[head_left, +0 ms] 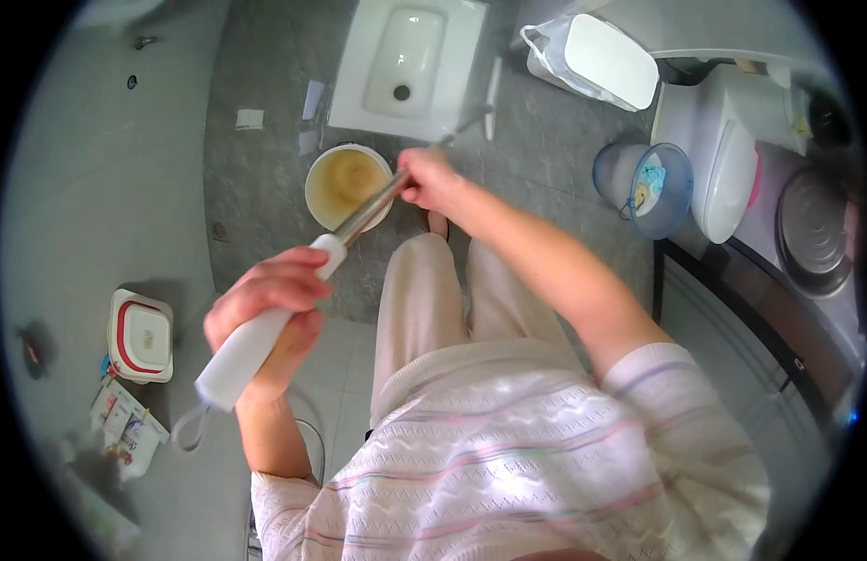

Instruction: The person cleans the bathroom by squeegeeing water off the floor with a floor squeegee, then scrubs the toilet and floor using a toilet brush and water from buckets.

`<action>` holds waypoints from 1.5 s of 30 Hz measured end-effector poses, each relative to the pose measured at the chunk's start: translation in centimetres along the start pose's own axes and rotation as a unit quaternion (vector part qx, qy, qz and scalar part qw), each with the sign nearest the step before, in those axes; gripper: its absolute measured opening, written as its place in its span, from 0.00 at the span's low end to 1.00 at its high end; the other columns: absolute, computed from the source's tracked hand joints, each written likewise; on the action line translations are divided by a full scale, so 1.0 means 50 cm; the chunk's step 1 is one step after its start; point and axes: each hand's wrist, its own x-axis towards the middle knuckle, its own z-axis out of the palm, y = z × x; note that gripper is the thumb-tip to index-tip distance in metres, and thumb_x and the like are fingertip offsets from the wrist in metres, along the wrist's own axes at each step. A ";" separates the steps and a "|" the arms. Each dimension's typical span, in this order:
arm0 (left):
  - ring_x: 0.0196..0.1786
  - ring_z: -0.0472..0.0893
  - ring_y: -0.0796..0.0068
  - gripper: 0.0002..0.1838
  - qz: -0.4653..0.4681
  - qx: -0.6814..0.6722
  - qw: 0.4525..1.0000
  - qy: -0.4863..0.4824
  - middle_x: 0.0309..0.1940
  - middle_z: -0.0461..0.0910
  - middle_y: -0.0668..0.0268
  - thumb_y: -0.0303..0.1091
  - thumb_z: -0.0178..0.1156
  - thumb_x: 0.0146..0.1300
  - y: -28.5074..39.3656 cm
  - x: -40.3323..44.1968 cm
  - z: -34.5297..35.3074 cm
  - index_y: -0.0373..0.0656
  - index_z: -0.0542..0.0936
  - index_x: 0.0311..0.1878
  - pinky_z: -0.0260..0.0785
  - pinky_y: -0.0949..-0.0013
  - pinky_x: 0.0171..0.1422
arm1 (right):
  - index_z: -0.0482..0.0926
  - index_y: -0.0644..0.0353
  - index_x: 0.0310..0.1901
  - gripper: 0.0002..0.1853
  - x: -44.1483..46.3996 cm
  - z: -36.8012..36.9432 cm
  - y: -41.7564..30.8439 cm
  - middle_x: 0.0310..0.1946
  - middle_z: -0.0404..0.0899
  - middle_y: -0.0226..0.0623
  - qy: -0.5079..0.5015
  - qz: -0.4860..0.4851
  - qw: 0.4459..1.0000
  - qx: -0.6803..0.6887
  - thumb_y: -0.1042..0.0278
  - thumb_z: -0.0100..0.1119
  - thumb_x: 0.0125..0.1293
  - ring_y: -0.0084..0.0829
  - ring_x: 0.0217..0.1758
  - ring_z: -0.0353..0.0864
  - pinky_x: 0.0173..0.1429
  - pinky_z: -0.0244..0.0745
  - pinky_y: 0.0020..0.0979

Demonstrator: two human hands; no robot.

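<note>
A floor squeegee (366, 217) with a white grip and a metal pole slants up to the right across my view. My left hand (270, 309) is wrapped round its thick white grip, which ends in a hanging loop. Higher up, my right hand (428, 178) is closed on the metal pole. The far part of the pole is blurred and reaches a narrow white bar (492, 98) on the grey floor, beside the squat toilet (344, 103). Below the pole stands a white bucket (314, 192) with cloudy brownish water.
A white lidded bin (611, 61) with a bag and a blue clear bin (676, 220) stand at the right, near a white appliance (732, 182). Pale pieces (250, 119) lie on the floor at the left. A red-rimmed basin (142, 337) is by the left wall.
</note>
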 end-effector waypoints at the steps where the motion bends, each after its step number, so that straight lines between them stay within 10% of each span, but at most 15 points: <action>1: 0.40 0.79 0.54 0.09 0.018 0.025 1.000 0.002 0.26 0.78 0.57 0.16 0.57 0.35 0.018 0.001 -0.012 0.36 0.74 0.24 0.70 0.56 0.49 | 0.65 0.59 0.22 0.05 -0.003 0.028 0.000 0.16 0.62 0.34 -0.026 0.004 1.000 -0.014 0.76 0.46 0.55 0.26 0.13 0.61 0.12 0.48 0.25; 12: 0.37 0.80 0.52 0.10 0.060 0.005 0.998 -0.020 0.26 0.78 0.55 0.16 0.57 0.31 0.047 -0.005 0.007 0.37 0.74 0.23 0.72 0.53 0.48 | 0.72 0.64 0.25 0.14 -0.099 -0.062 0.005 0.22 0.74 0.38 -0.092 0.016 0.996 0.006 0.61 0.55 0.61 0.30 0.20 0.75 0.17 0.64 0.25; 14: 0.36 0.80 0.52 0.12 0.081 -0.021 0.996 -0.036 0.26 0.78 0.55 0.13 0.55 0.30 0.031 0.014 0.048 0.36 0.74 0.23 0.72 0.55 0.46 | 0.72 0.66 0.39 0.18 -0.076 -0.182 0.009 0.25 0.75 0.37 -0.142 0.026 0.989 -0.008 0.55 0.54 0.62 0.32 0.26 0.79 0.21 0.68 0.25; 18: 0.38 0.78 0.50 0.09 0.095 -0.009 0.993 -0.062 0.29 0.77 0.55 0.19 0.59 0.38 0.021 0.027 0.088 0.38 0.72 0.25 0.71 0.55 0.43 | 0.70 0.57 0.49 0.20 -0.096 -0.448 -0.007 0.27 0.74 0.30 0.045 -0.067 0.979 -0.187 0.53 0.56 0.61 0.25 0.27 0.80 0.23 0.70 0.24; 22: 0.44 0.74 0.49 0.13 0.078 -0.019 0.997 -0.007 0.34 0.74 0.53 0.37 0.60 0.52 0.009 0.022 0.146 0.40 0.69 0.32 0.65 0.49 0.48 | 0.73 0.62 0.50 0.19 -0.050 -0.863 0.011 0.30 0.80 0.38 0.300 -0.093 0.852 -0.418 0.69 0.52 0.55 0.26 0.25 0.80 0.28 0.75 0.28; 23: 0.44 0.74 0.49 0.13 0.069 -0.036 0.997 0.022 0.34 0.74 0.52 0.38 0.59 0.53 0.000 0.020 0.174 0.40 0.68 0.32 0.64 0.49 0.49 | 0.75 0.62 0.49 0.20 0.028 -1.066 0.050 0.30 0.81 0.41 0.355 -0.122 0.721 -0.583 0.67 0.54 0.53 0.30 0.29 0.81 0.34 0.76 0.30; 24: 0.44 0.73 0.49 0.13 0.059 -0.053 0.996 0.051 0.34 0.74 0.52 0.39 0.58 0.54 -0.010 0.016 0.203 0.40 0.68 0.32 0.62 0.49 0.51 | 0.74 0.59 0.50 0.21 -0.029 -1.074 0.001 0.49 0.75 0.43 0.370 -0.017 0.713 -0.596 0.59 0.53 0.56 0.39 0.54 0.72 0.58 0.66 0.32; 31: 0.38 0.69 0.62 0.09 0.085 -0.018 0.993 0.082 0.30 0.69 0.58 0.34 0.47 0.55 0.027 -0.038 0.319 0.39 0.71 0.29 0.60 0.54 0.52 | 0.57 0.54 0.63 0.34 -0.014 -1.361 -0.099 0.60 0.64 0.42 0.385 -0.027 0.654 -0.651 0.67 0.58 0.54 0.39 0.64 0.61 0.65 0.56 0.41; 34: 0.30 0.69 0.69 0.09 0.143 0.186 0.945 0.227 0.25 0.68 0.64 0.37 0.49 0.58 0.027 -0.048 0.432 0.43 0.73 0.32 0.64 0.64 0.46 | 0.51 0.49 0.66 0.37 0.009 -1.435 -0.110 0.65 0.57 0.34 0.375 0.004 0.624 -0.685 0.66 0.58 0.56 0.35 0.70 0.50 0.69 0.46 0.50; 45: 0.27 0.76 0.74 0.10 0.162 0.758 0.609 0.168 0.28 0.76 0.68 0.40 0.52 0.59 0.103 -0.025 0.398 0.47 0.79 0.36 0.68 0.71 0.34 | 0.69 0.55 0.53 0.17 0.060 -1.548 0.033 0.56 0.68 0.32 0.387 -0.057 0.602 -0.696 0.63 0.50 0.62 0.32 0.64 0.59 0.67 0.48 0.52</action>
